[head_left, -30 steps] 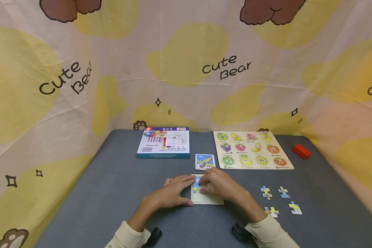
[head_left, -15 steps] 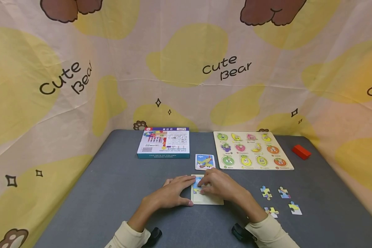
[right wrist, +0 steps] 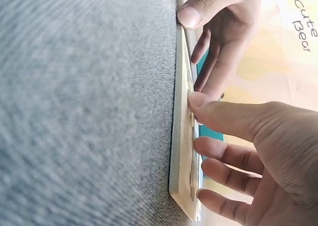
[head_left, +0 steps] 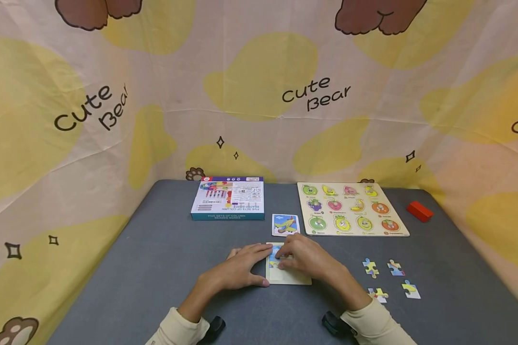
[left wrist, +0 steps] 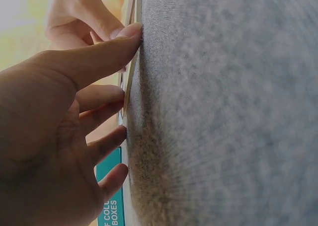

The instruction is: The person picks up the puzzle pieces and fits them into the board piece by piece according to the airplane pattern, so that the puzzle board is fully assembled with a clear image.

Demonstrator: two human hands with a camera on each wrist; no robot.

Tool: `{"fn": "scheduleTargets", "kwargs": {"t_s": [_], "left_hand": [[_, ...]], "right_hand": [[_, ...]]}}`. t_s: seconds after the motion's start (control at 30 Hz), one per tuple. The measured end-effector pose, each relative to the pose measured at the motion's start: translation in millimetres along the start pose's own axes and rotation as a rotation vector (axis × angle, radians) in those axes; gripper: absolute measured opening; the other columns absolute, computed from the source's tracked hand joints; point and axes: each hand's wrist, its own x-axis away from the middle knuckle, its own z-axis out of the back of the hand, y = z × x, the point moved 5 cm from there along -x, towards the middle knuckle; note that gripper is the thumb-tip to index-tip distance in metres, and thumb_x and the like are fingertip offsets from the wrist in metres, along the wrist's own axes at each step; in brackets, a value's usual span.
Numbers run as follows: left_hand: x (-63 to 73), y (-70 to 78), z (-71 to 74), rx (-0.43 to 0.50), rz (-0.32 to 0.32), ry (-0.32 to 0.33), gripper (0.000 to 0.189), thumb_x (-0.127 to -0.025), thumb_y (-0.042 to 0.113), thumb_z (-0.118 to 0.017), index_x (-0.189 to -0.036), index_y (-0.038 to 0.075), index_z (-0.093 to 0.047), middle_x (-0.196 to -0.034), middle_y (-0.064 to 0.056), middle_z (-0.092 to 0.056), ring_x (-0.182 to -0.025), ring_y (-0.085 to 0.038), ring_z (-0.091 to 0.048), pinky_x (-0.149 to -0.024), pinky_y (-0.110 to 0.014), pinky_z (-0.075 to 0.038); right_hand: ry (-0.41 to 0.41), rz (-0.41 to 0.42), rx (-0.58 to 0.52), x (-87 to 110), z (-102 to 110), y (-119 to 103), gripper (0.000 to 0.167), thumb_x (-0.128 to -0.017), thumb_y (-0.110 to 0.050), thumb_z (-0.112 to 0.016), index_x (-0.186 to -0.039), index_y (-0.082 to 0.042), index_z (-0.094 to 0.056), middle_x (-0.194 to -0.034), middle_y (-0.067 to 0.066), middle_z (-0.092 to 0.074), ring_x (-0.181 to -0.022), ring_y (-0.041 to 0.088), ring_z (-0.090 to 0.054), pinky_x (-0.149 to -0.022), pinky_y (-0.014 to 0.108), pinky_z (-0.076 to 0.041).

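Observation:
A small pale wooden puzzle tray [head_left: 288,278] lies on the table, with blue and yellow jigsaw pieces [head_left: 273,254] along its left part. My left hand [head_left: 238,268] rests at the tray's left side, fingers extended to its far-left corner and thumb at the near-left corner. Over the tray, my right hand [head_left: 307,255] pinches a puzzle piece between thumb and index finger; that piece is mostly hidden. In the right wrist view the right thumb and fingertips meet the tray top [right wrist: 185,171]. Just beyond lies a picture card of a yellow plane [head_left: 286,224].
Several loose jigsaw pieces [head_left: 395,268] lie to the right, one partly behind the right sleeve [head_left: 377,322]. A fruit puzzle board [head_left: 353,209] stands at the back right beside a red block [head_left: 420,211]. A flat teal-edged box [head_left: 228,200] lies at the back left.

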Motion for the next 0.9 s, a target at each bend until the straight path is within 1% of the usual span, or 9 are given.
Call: {"fn": "scheduleTargets", "kwargs": {"t_s": [0.2, 0.43, 0.5, 0.57, 0.63, 0.7, 0.73, 0.77, 0.9], "left_hand": [[0.3, 1.0, 1.0, 0.003, -0.004, -0.002, 0.081, -0.096, 0.041, -0.078, -0.163, 0.011, -0.043, -0.17, -0.006, -0.039, -0.157, -0.035, -0.033, -0.116, -0.067, -0.027], [-1.4, 0.8, 0.0, -0.006, 0.002, 0.009, 0.076, -0.096, 0.039, -0.08, -0.16, 0.013, -0.049, -0.168, -0.003, -0.042, -0.156, -0.032, -0.035, -0.116, -0.066, -0.028], [-1.3, 2.5, 0.2, -0.019, -0.027, 0.032, 0.071, -0.094, 0.037, -0.082, -0.156, 0.014, -0.054, -0.162, -0.004, -0.048, -0.15, -0.031, -0.042, -0.112, -0.064, -0.033], [-2.4, 1.5, -1.5, -0.044, -0.084, 0.06, 0.064, -0.094, 0.036, -0.083, -0.15, 0.016, -0.061, -0.152, -0.003, -0.054, -0.14, -0.028, -0.048, -0.105, -0.057, -0.039], [-2.1, 2.6, -2.0, -0.07, -0.133, 0.078, 0.058, -0.093, 0.035, -0.083, -0.145, 0.017, -0.066, -0.142, -0.002, -0.057, -0.13, -0.026, -0.051, -0.097, -0.051, -0.041], [-1.5, 4.9, -1.9, -0.086, -0.154, 0.084, 0.053, -0.093, 0.034, -0.084, -0.142, 0.019, -0.069, -0.136, -0.001, -0.058, -0.124, -0.024, -0.05, -0.091, -0.046, -0.04], [-1.4, 6.1, -1.7, -0.084, -0.152, 0.078, 0.053, -0.093, 0.033, -0.084, -0.141, 0.019, -0.07, -0.135, 0.0, -0.059, -0.123, -0.024, -0.05, -0.09, -0.044, -0.039], [0.1, 10.4, 0.6, -0.074, -0.128, 0.066, 0.053, -0.092, 0.031, -0.085, -0.142, 0.018, -0.07, -0.136, 0.0, -0.059, -0.124, -0.024, -0.05, -0.092, -0.044, -0.039], [-0.9, 11.8, 0.5, -0.076, -0.083, 0.052, 0.052, -0.093, 0.029, -0.084, -0.142, 0.02, -0.07, -0.135, 0.003, -0.059, -0.124, -0.022, -0.049, -0.092, -0.042, -0.037]], "right_hand": [[0.029, -0.034, 0.014, -0.1, 0.7, 0.8, 0.017, -0.089, -0.024, -0.087, -0.104, -0.015, -0.085, -0.099, -0.005, -0.074, -0.095, 0.012, -0.063, -0.082, 0.034, -0.052], [0.067, -0.071, 0.012, 0.5, 2.4, 1.5, 0.024, -0.085, -0.025, -0.091, -0.104, -0.013, -0.083, -0.091, -0.005, -0.072, -0.089, 0.012, -0.059, -0.076, 0.032, -0.049], [0.065, -0.079, 0.006, 0.6, 2.1, 2.2, 0.024, -0.085, -0.025, -0.091, -0.104, -0.014, -0.083, -0.091, -0.005, -0.072, -0.089, 0.012, -0.058, -0.075, 0.032, -0.049], [0.061, -0.085, 0.0, 0.6, 1.9, 2.5, 0.024, -0.085, -0.025, -0.091, -0.104, -0.014, -0.083, -0.091, -0.005, -0.072, -0.089, 0.012, -0.058, -0.075, 0.032, -0.049], [0.059, -0.089, -0.004, 0.7, 1.6, 3.0, 0.023, -0.085, -0.025, -0.091, -0.104, -0.014, -0.083, -0.091, -0.005, -0.071, -0.089, 0.012, -0.058, -0.075, 0.031, -0.049], [0.059, -0.087, -0.007, 0.4, 1.5, 3.2, 0.023, -0.085, -0.025, -0.091, -0.104, -0.014, -0.083, -0.091, -0.005, -0.071, -0.088, 0.011, -0.058, -0.074, 0.031, -0.049], [0.061, -0.085, -0.01, 0.2, 1.7, 3.0, 0.023, -0.085, -0.025, -0.091, -0.103, -0.014, -0.083, -0.09, -0.005, -0.071, -0.088, 0.011, -0.058, -0.074, 0.031, -0.049], [0.061, -0.083, -0.012, 0.1, 1.6, 3.1, 0.023, -0.085, -0.025, -0.091, -0.103, -0.014, -0.083, -0.09, -0.005, -0.071, -0.087, 0.011, -0.058, -0.074, 0.03, -0.049], [0.051, -0.081, -0.024, 0.2, 2.6, 3.7, 0.023, -0.085, -0.025, -0.091, -0.104, -0.013, -0.083, -0.091, -0.005, -0.071, -0.088, 0.011, -0.057, -0.075, 0.031, -0.049]]}}
